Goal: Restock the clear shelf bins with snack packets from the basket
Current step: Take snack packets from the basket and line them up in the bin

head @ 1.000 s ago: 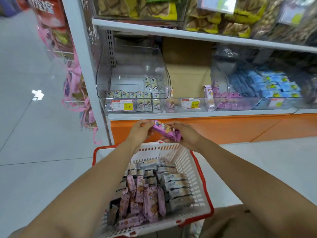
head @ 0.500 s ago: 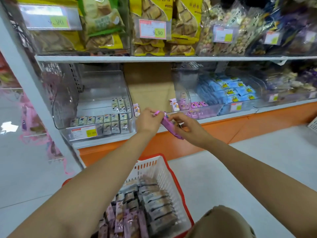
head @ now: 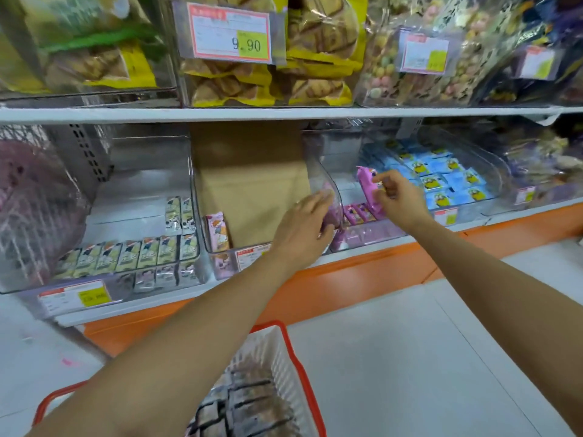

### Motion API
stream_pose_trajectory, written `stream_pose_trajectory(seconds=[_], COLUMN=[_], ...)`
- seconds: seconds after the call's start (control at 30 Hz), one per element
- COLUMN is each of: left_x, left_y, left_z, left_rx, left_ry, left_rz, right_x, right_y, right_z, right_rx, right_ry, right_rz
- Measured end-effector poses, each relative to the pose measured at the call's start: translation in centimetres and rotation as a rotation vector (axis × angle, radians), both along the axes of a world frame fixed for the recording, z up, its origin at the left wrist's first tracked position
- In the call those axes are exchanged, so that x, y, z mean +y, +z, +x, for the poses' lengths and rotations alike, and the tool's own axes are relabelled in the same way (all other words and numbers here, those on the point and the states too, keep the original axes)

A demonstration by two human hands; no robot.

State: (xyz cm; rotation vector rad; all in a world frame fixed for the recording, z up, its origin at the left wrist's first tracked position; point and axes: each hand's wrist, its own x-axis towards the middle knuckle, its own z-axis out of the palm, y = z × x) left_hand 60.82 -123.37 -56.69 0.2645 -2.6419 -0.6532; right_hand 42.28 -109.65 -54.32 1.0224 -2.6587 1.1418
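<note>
Right hand: pinches a pink packet, held upright over the clear bin.
Left hand: fingers curled round a purple packet, pressed against that bin's side wall.
Pink row: in the bin, just below the right hand.
Blue packets: just beyond the right hand.
Basket: under the left forearm, holding packets.

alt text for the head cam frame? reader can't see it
The person's right hand holds a pink packet over a clear shelf bin with a few matching packets, while the left hand grips purple packets at the bin's side wall. A red-rimmed white basket of more packets sits below.
</note>
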Motion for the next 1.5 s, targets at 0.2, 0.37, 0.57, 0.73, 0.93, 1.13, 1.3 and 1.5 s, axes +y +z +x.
stream_pose_trajectory(seconds=[0.2, 0.37, 0.57, 0.73, 0.93, 1.13, 1.3, 1.5], left_x=[-0.4, -0.5, -0.5, -0.4, -0.4, 0.1, -0.2, -0.8], left_y=[-2.0, -2.8, -3.3, -3.2, -2.7, -1.6, -0.7, 1.2], left_z=[-2.0, -2.4, -2.7, -2.6, -2.1, -0.8, 2.8, 9.3], left_rx=[-0.044, -0.005, -0.020, -0.036, -0.078, -0.079, -0.118, -0.108], left_ry=[-0.012, 0.004, 0.019, 0.033, 0.023, 0.002, 0.010, 0.062], left_rz=[-0.257, -0.311, -0.335, -0.347, -0.311, -0.267, -0.278, -0.252], right_x=[-4.6, -8.3, -10.3, -9.9, -8.1, -6.1, -4.7, -3.8], right_y=[-3.1, -5.0, -6.2, -5.9, -4.4, -1.4, 1.3, 4.4], right_z=[-5.6, -7.8, -8.6, -8.2, -7.0, -3.7, 0.7, 7.5], right_rx=[-0.055, -0.035, -0.068, -0.150, -0.094, -0.099, 0.005, 0.042], right_ry=[-0.038, -0.061, -0.052, 0.011, 0.019, 0.004, 0.003, 0.073], right_rz=[0.161, 0.273, 0.406, 0.495, 0.473, 0.319, 0.238, 0.145])
